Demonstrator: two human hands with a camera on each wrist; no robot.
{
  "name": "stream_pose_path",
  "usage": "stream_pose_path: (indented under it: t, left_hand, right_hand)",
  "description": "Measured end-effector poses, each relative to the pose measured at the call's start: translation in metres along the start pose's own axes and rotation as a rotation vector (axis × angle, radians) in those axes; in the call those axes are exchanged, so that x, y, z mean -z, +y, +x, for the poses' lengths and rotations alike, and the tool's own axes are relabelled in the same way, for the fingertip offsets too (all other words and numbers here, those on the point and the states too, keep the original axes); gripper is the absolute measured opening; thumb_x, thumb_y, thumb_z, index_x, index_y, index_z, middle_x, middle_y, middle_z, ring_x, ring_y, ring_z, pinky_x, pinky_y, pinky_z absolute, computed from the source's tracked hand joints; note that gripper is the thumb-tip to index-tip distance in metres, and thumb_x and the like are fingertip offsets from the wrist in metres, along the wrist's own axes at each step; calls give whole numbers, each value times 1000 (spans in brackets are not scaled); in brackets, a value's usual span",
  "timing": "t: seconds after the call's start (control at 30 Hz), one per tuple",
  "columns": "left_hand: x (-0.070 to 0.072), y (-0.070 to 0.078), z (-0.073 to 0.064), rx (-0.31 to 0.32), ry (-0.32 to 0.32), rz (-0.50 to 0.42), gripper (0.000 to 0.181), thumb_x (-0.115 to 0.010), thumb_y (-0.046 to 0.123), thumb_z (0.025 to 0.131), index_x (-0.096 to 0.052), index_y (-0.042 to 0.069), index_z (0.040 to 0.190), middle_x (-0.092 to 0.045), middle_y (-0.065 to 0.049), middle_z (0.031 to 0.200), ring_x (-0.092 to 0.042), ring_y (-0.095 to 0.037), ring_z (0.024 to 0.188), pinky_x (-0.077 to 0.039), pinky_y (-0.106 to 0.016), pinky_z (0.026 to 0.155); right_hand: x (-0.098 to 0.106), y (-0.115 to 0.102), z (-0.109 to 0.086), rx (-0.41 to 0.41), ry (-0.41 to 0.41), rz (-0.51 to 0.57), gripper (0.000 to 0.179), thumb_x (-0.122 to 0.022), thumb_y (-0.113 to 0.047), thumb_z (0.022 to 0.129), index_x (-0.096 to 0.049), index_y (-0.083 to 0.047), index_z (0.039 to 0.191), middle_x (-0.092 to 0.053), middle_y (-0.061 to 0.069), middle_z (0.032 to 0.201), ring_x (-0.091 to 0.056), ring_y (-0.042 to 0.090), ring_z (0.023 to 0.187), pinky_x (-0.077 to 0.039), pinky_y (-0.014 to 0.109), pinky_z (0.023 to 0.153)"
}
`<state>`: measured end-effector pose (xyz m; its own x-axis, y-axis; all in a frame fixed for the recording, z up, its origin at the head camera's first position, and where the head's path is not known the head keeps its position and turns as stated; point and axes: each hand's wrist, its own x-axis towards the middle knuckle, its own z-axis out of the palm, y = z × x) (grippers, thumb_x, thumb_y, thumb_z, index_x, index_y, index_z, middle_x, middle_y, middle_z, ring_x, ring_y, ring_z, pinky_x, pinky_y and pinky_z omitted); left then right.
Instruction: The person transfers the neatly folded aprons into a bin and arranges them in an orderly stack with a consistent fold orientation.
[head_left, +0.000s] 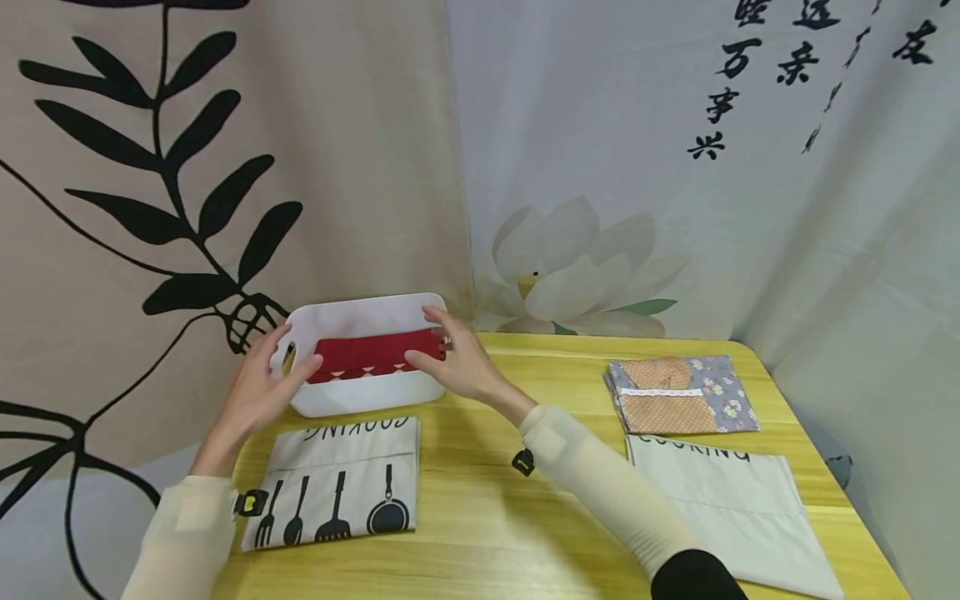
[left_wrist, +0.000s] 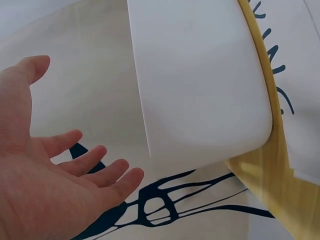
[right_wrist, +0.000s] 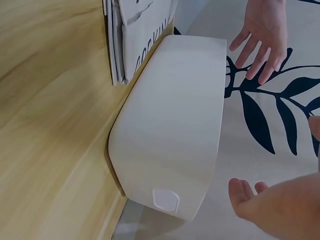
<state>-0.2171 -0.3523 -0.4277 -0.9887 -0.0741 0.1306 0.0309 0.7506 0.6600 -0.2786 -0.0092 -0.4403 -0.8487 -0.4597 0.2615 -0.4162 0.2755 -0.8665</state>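
Note:
A white plastic bin (head_left: 375, 398) stands at the back left of the table, with handle holes in its ends. Inside lies a folded red cloth (head_left: 352, 354) with a pale patterned edge. My left hand (head_left: 262, 383) is at the bin's left end, fingers spread. In the left wrist view this hand (left_wrist: 65, 175) shows its palm, with a gap between the fingertips and the bin wall (left_wrist: 200, 80). Over the right end hovers my right hand (head_left: 468, 362), fingers parted and loosely bent. The right wrist view shows this hand (right_wrist: 280, 205) beyond the rim, holding nothing.
In front of the bin lies a folded white cloth (head_left: 337, 492) printed with cooking utensils. Another folded white cloth (head_left: 738, 517) is at the right, below a folded grey floral and orange dotted cloth (head_left: 682, 396). Fabric curtains (head_left: 375, 167) hang right behind the wooden table (head_left: 517, 517).

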Motion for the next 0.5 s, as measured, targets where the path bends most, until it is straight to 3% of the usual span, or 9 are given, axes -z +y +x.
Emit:
stream_pose_path:
  t: [0.17, 0.3, 0.5]
  left_hand:
    - [-1, 2, -8, 20, -4, -5, 95, -64, 59, 110, -17, 18, 183, -20, -34, 184, -37, -67, 156, -37, -92, 117]
    - [-2, 2, -14, 0, 0, -7, 94, -64, 58, 111, -19, 18, 183, -22, -34, 184, -37, -65, 157, -39, -89, 118]
    - [-3, -1, -23, -1, -2, -11, 94, -65, 57, 111, -18, 18, 183, -24, -32, 184, -35, -62, 161, -38, -91, 117]
  right_hand:
    - [-1, -2, -5, 21, 3, -3, 83, -79, -40, 105, -39, -22, 176, -52, 8, 174, -59, 34, 150, -55, 59, 124]
    - [-1, -3, -9, 35, 7, 2, 83, -79, -40, 105, -40, -22, 176, -53, 7, 174, -59, 31, 151, -54, 54, 125]
    - [-3, -5, -17, 46, 5, 40, 82, -79, -40, 104, -42, -22, 175, -54, 5, 173, -60, 31, 150, -53, 59, 125]
